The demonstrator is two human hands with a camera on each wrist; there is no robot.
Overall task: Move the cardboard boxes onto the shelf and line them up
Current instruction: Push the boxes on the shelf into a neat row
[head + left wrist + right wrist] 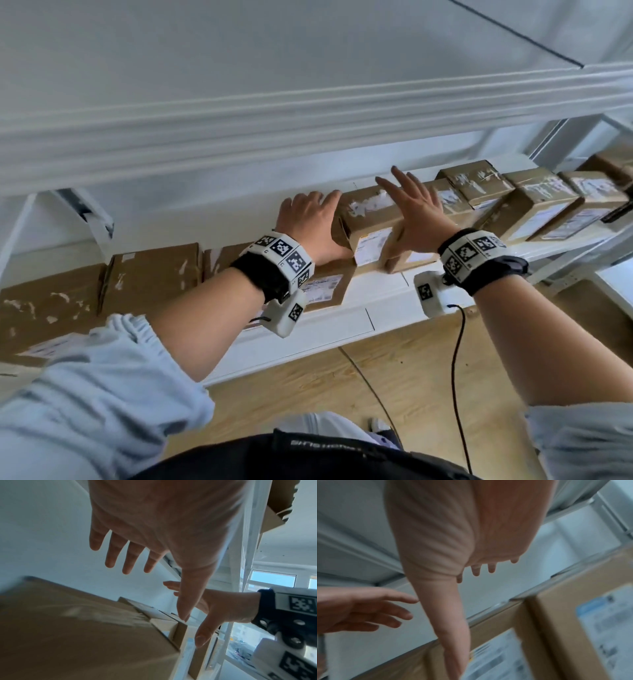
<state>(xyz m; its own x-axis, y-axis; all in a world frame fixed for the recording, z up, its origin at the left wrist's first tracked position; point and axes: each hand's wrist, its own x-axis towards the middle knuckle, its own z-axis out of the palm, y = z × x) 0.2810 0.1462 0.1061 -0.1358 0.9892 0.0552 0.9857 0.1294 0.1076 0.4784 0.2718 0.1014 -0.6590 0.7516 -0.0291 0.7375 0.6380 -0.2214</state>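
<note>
Nearest the camera, both forearms reach up toward the shelf (383,301). The left hand (310,222) has its fingers spread and relaxed, holding nothing; its palm lies against the left end of the middle cardboard box (371,222). The right hand (412,212) is just as loose, fingers straight and fanned over the box's right side, its thumb running down the front corner in the wrist views. So each grip is apart and clamps nothing, and the box sits between them, directly ahead of both palms.

That box rests on the shelf, skewed: its long axis appears to run from front to back, with the labelled end (373,245) facing the person, while its near corner juts out of line. The left hand looks the nearer one to square it, pushing rightward toward the neighbours.

Beyond the right hand, a row of boxes (534,202) stands close-packed, labelled ends forward. Outward of the left hand, flatter boxes (150,274) lie along the shelf.
</note>
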